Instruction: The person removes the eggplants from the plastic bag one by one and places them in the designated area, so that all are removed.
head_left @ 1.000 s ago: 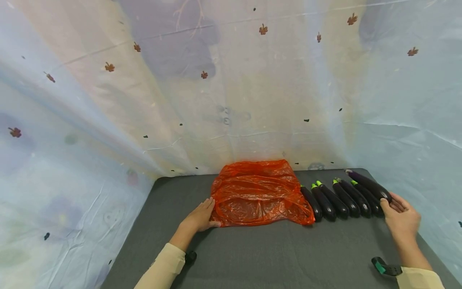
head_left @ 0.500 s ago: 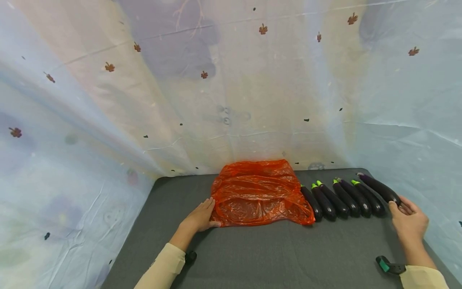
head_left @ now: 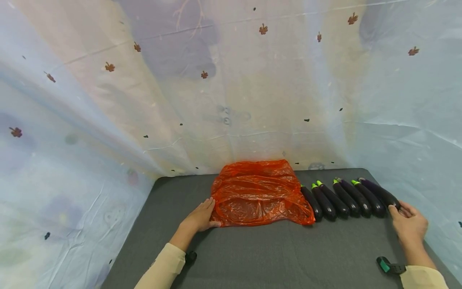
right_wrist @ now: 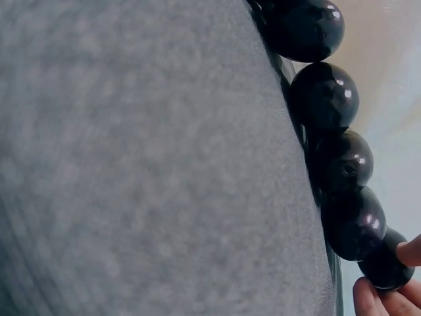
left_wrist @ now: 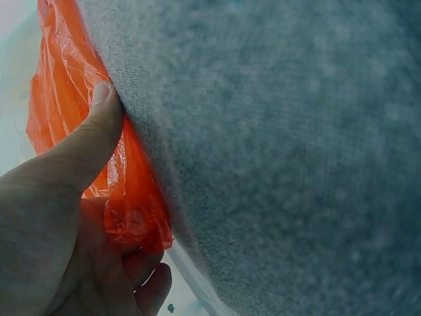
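Observation:
An orange-red plastic bag [head_left: 258,192] lies flat and crumpled at the back of the table. My left hand [head_left: 199,216] rests at its left edge, fingers fairly straight and thumb along the front corner; up close, the thumb [left_wrist: 99,128] lies against the bag's film [left_wrist: 59,79]. At the far right, my right hand [head_left: 411,225] pinches the rounded end of a dark purple eggplant [head_left: 380,193], its stem end pointing back. The right wrist view shows thumb and fingers [right_wrist: 365,299] around that end. Several other eggplants [head_left: 345,200] lie side by side to its left.
The grey table [head_left: 274,257] has its right edge close by my right hand. A patterned plastic sheet [head_left: 231,100] hangs behind the table and along both sides. The row's leftmost eggplant [head_left: 312,204] lies against the bag's right side.
My right hand has moved right with the eggplant and lowered it beside the right end of the row. My left hand and the bag have stayed put.

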Tool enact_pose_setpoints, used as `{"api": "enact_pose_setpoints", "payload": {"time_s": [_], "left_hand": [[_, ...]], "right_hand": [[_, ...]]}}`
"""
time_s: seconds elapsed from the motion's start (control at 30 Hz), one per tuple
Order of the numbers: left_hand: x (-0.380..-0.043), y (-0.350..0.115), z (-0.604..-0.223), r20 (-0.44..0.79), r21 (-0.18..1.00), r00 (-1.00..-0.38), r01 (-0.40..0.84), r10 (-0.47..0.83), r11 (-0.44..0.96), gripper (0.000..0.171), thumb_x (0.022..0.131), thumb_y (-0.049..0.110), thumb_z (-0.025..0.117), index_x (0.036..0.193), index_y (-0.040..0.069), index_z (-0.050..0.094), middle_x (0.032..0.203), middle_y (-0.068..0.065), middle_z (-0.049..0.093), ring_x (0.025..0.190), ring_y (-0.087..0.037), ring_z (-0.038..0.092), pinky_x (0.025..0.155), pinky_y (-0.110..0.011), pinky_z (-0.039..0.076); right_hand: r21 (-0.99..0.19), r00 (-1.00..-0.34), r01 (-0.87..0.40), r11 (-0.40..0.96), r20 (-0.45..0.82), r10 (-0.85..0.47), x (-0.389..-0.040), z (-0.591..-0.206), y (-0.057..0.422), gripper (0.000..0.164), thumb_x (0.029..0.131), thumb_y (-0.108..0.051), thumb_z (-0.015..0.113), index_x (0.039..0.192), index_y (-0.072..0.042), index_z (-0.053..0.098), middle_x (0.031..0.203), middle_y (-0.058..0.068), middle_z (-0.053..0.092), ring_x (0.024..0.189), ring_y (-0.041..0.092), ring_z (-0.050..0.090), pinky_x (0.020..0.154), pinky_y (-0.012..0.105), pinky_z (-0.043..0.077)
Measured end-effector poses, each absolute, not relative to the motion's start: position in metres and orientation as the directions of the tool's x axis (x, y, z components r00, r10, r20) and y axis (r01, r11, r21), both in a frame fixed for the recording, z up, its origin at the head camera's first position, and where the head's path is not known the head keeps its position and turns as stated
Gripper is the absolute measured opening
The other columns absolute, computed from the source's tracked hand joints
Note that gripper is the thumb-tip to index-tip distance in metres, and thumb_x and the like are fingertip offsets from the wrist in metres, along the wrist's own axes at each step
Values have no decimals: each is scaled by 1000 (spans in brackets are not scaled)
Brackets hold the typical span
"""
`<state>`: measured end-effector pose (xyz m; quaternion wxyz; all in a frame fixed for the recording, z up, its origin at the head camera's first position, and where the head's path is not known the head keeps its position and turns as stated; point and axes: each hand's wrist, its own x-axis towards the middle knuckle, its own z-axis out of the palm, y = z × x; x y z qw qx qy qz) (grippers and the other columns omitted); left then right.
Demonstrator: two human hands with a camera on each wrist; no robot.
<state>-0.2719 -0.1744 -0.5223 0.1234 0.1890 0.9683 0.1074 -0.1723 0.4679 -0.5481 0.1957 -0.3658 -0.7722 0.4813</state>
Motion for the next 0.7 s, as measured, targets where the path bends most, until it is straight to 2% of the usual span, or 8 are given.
{"api": "enact_pose_setpoints", "payload": {"time_s": [0.1, 0.23, 0.37, 0.57, 0.7], "left_hand": [[-271, -174, -523, -204, 258, -897, 336, 391, 906, 98, 98, 47, 76, 167, -5, 29, 176, -22, 25, 163, -39, 24, 131, -53, 25], [-270, -175, -523, -210, 254, -896, 338, 393, 906, 98, 99, 45, 76, 167, -5, 28, 176, -22, 24, 163, -40, 23, 131, -53, 25], [-270, -176, -523, -210, 252, -896, 337, 391, 907, 98, 99, 45, 76, 167, -5, 28, 176, -22, 24, 163, -40, 23, 131, -53, 25], [-272, -175, -524, -201, 250, -897, 343, 395, 906, 98, 98, 48, 76, 167, -5, 30, 175, -21, 25, 163, -38, 24, 131, -53, 26], [-273, -175, -525, -199, 244, -898, 344, 394, 907, 99, 97, 48, 77, 167, -5, 30, 175, -21, 26, 163, -38, 25, 131, -52, 26]], "right_hand": [[-872, -670, 387, 300, -42, 741, -171, -549, 469, 66, 107, -39, 60, 159, 0, 50, 159, 27, 51, 83, -20, 41, 55, 5, 40], [-851, -690, 403, 337, -41, 722, -170, -550, 472, 65, 107, -34, 60, 158, 5, 48, 155, 33, 51, 74, -20, 33, 53, 8, 39], [-828, -715, 431, 358, -71, 696, -169, -551, 475, 65, 108, -31, 59, 159, 6, 45, 157, 35, 48, 77, -18, 32, 54, 11, 38], [-812, -719, 456, 363, -96, 689, -169, -552, 476, 64, 108, -28, 60, 158, 8, 44, 156, 36, 48, 80, -8, 42, 54, 15, 38], [-808, -726, 456, 374, -95, 681, -169, -552, 478, 65, 107, -27, 61, 158, 9, 43, 155, 37, 48, 78, -10, 42, 55, 16, 38]]}}
